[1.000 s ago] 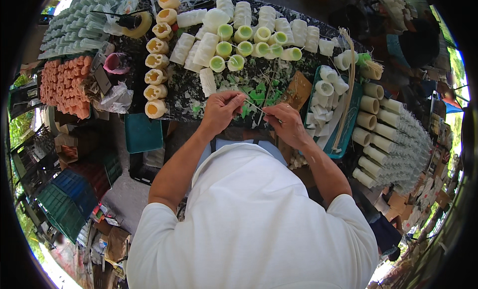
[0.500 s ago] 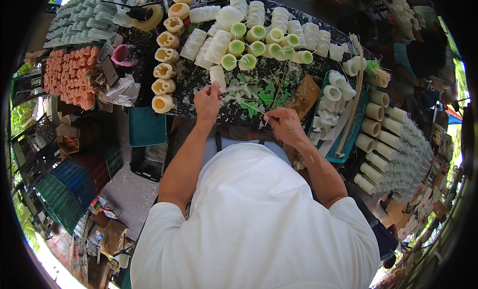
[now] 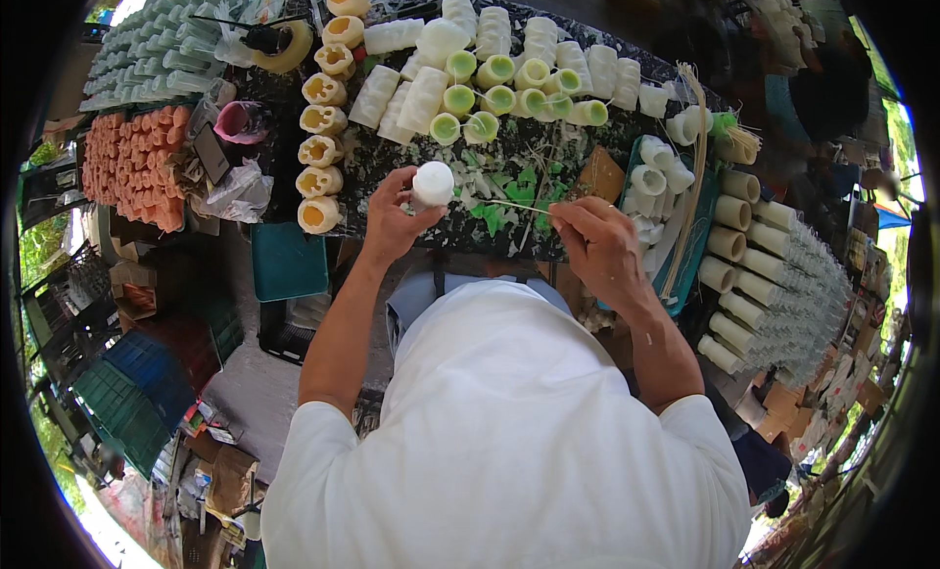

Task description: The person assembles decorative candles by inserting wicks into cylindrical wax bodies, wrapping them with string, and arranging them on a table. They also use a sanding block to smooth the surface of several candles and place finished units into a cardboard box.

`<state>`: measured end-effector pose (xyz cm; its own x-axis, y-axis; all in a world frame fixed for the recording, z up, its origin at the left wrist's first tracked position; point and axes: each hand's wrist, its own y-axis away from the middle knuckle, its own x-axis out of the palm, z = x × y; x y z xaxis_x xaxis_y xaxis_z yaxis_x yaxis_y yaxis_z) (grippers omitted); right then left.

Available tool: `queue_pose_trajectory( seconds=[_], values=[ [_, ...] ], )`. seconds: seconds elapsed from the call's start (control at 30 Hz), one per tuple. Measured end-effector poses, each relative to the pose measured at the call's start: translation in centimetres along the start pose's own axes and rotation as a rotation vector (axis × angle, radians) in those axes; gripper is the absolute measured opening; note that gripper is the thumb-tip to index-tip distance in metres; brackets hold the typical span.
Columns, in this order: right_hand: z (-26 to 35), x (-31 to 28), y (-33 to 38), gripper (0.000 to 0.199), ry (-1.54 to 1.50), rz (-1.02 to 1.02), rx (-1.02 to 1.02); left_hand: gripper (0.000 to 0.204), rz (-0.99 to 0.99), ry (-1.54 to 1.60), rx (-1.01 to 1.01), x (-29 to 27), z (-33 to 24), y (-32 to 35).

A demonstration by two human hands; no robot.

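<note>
My left hand point(image 3: 395, 216) is wrapped round a white wax candle point(image 3: 433, 183), its round end facing up. In my right hand point(image 3: 599, 238) a thin pale stick or wick point(image 3: 517, 206) is pinched, pointing left toward the candle but apart from it. Green and white wax scraps point(image 3: 524, 189) lie on the dark table under and between the hands. Beyond them rest several white ridged candles with green hollow ends point(image 3: 496, 101). Left of my left hand runs a column of cream cups with orange insides point(image 3: 318, 182).
A teal tray point(image 3: 676, 265) with white wax pieces and long pale strips stands right of my right hand. Farther right are rows of cream cylinders point(image 3: 739, 319). Orange wax pieces point(image 3: 132, 167) and a tape roll point(image 3: 284, 48) sit at left. An empty-looking teal bin point(image 3: 290, 262) is below the table edge.
My left hand has turned the candle so its round end now faces up. My right hand has shifted right and slightly up with the thin stick, farther from the candle.
</note>
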<state>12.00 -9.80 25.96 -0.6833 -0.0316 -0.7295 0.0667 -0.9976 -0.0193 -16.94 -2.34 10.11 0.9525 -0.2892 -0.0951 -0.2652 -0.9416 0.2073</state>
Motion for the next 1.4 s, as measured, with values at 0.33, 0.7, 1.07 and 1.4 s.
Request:
queue_pose_trajectory(
  seconds=[0.33, 0.7, 1.07, 1.4],
  values=[
    [8.8, -5.1, -1.8, 0.026, 0.322, -0.137, -0.499, 0.070, -0.091, -0.476, 0.623, -1.3, -11.9, 2.4],
    [8.7, -3.5, -1.7, 0.024, 0.354, -0.129, -0.478, 0.072, -0.082, -0.538, 0.713, -1.0, -12.4, 2.1],
    [8.9, -1.1, -2.1, 0.025, 0.394, -0.062, -0.442, 0.074, -0.111, -0.675, 0.861, 0.1, -13.2, 2.4],
    [8.9, -1.9, -1.6, 0.018, 0.355, -0.169, -0.390, 0.074, -0.183, -0.689, 0.895, -0.1, -12.7, 2.3]
  ],
)
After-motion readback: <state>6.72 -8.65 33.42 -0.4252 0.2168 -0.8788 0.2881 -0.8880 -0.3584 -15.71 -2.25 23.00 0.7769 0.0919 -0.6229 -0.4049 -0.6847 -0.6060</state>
